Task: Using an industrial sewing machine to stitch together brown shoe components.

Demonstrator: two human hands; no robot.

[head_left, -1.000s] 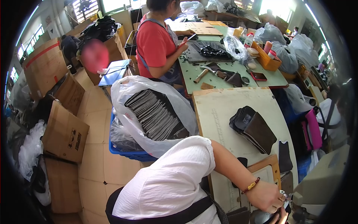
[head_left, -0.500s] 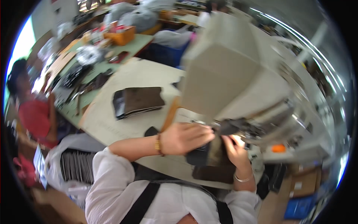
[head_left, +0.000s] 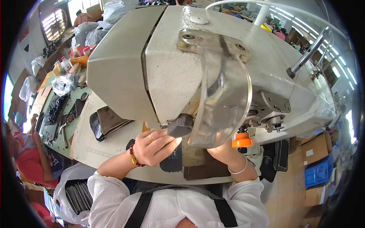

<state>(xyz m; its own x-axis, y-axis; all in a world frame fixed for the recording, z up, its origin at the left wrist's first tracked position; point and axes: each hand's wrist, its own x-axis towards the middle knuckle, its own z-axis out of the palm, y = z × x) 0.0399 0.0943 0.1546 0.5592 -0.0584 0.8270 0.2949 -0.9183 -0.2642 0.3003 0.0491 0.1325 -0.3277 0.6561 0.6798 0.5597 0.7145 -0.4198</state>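
Note:
A large cream sewing machine (head_left: 178, 64) fills the middle of the view, a clear plastic guard (head_left: 224, 98) curving down at its front. Below its head is my left hand (head_left: 155, 147), fingers bent and pressed together beside a dark grey block (head_left: 181, 125). Whatever those fingers pinch is hidden. My right hand (head_left: 223, 151) reaches in behind the guard, which hides its fingertips. Between the hands lie a brown flat piece (head_left: 197, 156) and a black panel (head_left: 172, 164), under the machine head. Another brown piece (head_left: 205, 171) rests along the table's near edge.
Left of the machine, a folded brown and black stack (head_left: 108, 122) sits on the pale table (head_left: 89, 142). An orange knob (head_left: 242, 140) hangs at the machine's right. A plastic bag (head_left: 62, 197) holds many dark pieces. A person in red (head_left: 32, 155) sits at far left. Blue crate (head_left: 316, 171) at right.
The view has moved closer and shifted, so the machine looms larger and further left. The clear guard now covers my right fingers. My hands stay at the pieces under the machine.

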